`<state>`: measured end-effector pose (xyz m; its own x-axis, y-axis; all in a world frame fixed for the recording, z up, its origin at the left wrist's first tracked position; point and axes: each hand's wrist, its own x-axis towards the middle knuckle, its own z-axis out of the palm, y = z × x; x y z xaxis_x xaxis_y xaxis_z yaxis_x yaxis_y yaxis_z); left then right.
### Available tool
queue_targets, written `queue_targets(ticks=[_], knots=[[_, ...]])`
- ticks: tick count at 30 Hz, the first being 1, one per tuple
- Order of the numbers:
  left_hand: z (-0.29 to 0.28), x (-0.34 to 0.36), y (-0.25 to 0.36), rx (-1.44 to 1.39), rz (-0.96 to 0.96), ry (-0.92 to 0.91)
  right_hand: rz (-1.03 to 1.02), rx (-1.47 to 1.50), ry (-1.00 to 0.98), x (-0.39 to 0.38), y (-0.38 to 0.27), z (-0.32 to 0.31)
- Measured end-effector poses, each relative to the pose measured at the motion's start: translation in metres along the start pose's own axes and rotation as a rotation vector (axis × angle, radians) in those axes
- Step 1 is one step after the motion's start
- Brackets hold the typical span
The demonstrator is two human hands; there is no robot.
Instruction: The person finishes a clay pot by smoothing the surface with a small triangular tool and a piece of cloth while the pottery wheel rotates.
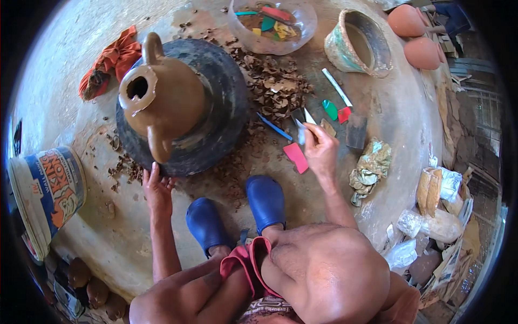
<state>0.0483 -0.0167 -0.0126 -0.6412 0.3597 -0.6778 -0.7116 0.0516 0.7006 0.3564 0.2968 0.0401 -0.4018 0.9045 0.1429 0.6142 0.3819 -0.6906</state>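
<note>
A brown clay vessel point(178, 100) with two handles and a ragged-rimmed spout stands on a dark round turntable point(229, 97). At the turntable's near edge, my left hand point(157, 188) touches the rim with its fingertips, fingers apart and holding nothing. My right hand point(322, 150) pinches a small pale pointed tool point(301, 131) just above the floor; the fingers partly hide it. Around that hand lie a blue stick point(274, 126), a pink flat piece point(295, 157), a green oval piece point(329, 109), a red piece point(344, 114) and a white rod point(336, 87).
Clay shavings point(278, 86) are heaped right of the turntable. Beyond stand a clear basin point(308, 27) of coloured pieces and a stained bucket point(337, 46). A paint bucket point(59, 186) lies at left, near an orange cloth point(116, 56). A crumpled cloth point(372, 167) lies right.
</note>
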Motion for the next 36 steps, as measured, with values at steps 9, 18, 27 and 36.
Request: queue_targets(ticks=[9,18,27,36], knots=[[-0.018,0.009,0.013,0.018,0.025,-0.062,0.167,-0.252,-0.193,-0.027,0.072,-0.053],[-0.012,0.008,0.014,0.008,0.068,-0.006,-0.014,-0.501,-0.212,0.016,0.107,-0.055],[-0.023,0.010,0.013,0.011,0.046,-0.046,-0.064,-0.607,-0.182,0.019,0.109,-0.044],[-0.030,0.014,0.009,0.025,0.049,-0.075,0.466,0.056,-0.115,0.044,0.101,-0.085]])
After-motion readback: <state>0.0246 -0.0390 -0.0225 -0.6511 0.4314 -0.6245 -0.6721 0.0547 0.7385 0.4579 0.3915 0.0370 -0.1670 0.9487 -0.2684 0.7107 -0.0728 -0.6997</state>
